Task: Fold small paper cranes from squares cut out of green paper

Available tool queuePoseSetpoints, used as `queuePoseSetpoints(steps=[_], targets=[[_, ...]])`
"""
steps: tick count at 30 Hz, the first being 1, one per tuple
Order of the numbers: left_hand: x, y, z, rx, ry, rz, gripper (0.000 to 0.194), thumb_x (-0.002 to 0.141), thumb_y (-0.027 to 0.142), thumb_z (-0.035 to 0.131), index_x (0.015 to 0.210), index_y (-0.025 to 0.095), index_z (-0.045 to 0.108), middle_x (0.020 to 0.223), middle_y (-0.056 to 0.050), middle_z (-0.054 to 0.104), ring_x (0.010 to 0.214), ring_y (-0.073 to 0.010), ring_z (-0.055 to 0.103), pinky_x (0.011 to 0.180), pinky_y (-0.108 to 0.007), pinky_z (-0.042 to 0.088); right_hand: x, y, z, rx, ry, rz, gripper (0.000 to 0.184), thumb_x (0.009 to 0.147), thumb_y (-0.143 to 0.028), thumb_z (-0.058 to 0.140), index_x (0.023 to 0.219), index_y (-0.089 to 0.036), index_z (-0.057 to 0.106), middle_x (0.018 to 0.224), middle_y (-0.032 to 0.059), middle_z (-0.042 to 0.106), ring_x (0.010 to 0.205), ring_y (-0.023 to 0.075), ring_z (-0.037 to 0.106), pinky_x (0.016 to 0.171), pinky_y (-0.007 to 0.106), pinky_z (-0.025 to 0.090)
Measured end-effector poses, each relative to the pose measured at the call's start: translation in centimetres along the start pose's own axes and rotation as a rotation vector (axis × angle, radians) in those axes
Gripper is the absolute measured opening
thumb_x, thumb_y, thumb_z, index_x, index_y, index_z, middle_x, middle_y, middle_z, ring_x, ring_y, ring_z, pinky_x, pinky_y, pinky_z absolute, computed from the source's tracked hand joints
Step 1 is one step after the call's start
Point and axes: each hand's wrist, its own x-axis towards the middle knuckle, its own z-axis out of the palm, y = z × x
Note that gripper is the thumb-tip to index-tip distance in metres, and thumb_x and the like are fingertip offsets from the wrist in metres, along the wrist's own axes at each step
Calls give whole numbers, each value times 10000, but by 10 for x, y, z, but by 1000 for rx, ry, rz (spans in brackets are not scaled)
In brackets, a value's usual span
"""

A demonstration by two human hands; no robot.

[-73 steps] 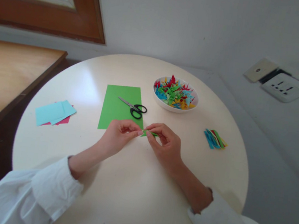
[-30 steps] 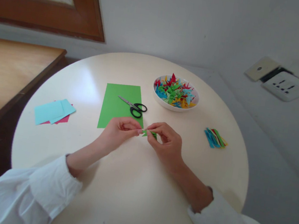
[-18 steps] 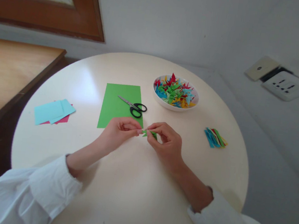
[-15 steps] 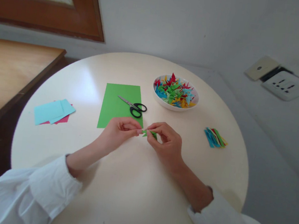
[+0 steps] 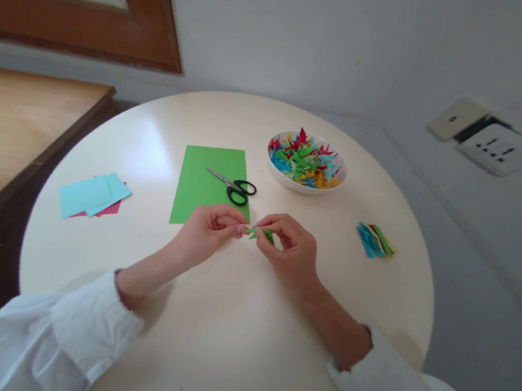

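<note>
My left hand and my right hand meet over the middle of a round cream table. Both pinch a small folded green paper piece between thumb and fingertips, just above the tabletop. Most of the piece is hidden by my fingers. Right behind my hands lies a green paper sheet with black-handled scissors resting on its right side.
A white bowl full of small coloured folded paper shapes stands behind my right hand. Coloured paper strips lie at the right. Light blue and red sheets lie at the left. A wooden surface adjoins the table's left.
My fingertips have shifted slightly on the green piece. The view has dropped a little since the earliest frame. Nothing else on the table has moved.
</note>
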Motion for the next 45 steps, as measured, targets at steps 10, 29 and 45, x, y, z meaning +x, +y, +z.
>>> queuePoseSetpoints(steps=[10, 29, 45], targets=[[-1, 2, 0, 71, -9, -16, 234, 663, 321, 689, 767, 131, 600, 572, -4, 639, 523, -101, 542, 501, -205, 376, -2, 0, 2, 5, -9, 4, 114, 728, -115, 610, 653, -192, 575, 771, 23, 623, 730, 142, 604, 684, 295, 487], [0, -1, 0, 23, -10, -51, 286, 604, 330, 731, 743, 137, 572, 552, 12, 627, 493, -83, 522, 473, -187, 345, -1, 0, 2, -11, -25, -23, 116, 723, -106, 596, 652, -197, 579, 756, 24, 628, 720, 142, 611, 670, 294, 491], [-5, 3, 3, 20, -55, -22, 293, 619, 361, 728, 739, 143, 572, 578, 3, 636, 529, -108, 565, 503, -212, 390, -2, -1, 2, 9, -36, 2, 98, 730, -124, 602, 667, -197, 586, 778, 32, 637, 737, 149, 616, 683, 304, 498]])
